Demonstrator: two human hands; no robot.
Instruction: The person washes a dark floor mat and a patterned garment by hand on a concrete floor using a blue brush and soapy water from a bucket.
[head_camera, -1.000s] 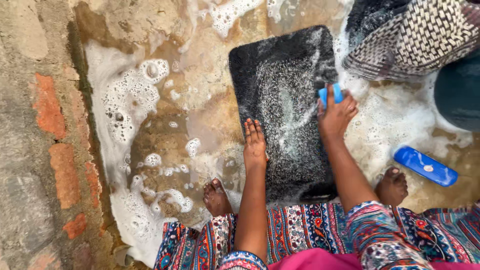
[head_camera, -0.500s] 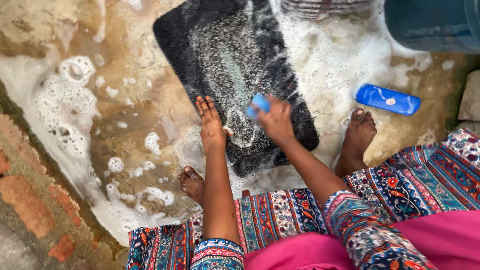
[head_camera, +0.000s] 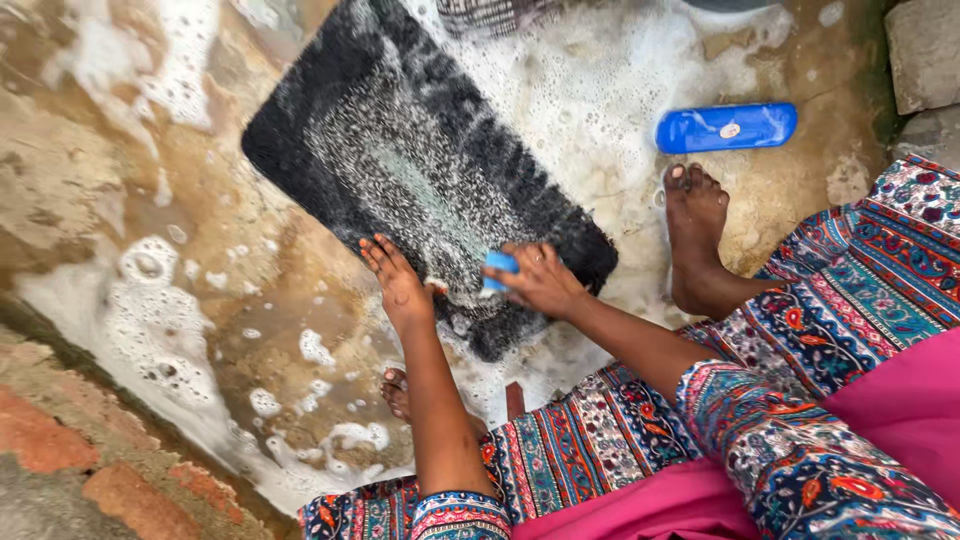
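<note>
A dark shaggy mat (head_camera: 400, 170) lies flat on the wet, soapy ground (head_camera: 120, 200), streaked with white suds; it serves as reference for all positions below. The left hand (head_camera: 398, 283) rests at the mat's near left edge, fingers extended and pressed flat, nothing held; the hand is open. The right hand (head_camera: 541, 279) sits on the mat's near end, just right of the left hand, fingers curled closed around a small blue scrubbing brush (head_camera: 498, 267), which touches the pile. The right foot (head_camera: 695, 225) stands on the ground just beyond the mat's near right corner; toes of the left foot (head_camera: 398, 390) show nearer than the mat's near edge. A blue oblong soap case (head_camera: 726, 127) lies to the right of the mat, apart from it, just past the right foot. Bricks (head_camera: 60, 450) lie well to the mat's near left.
</note>
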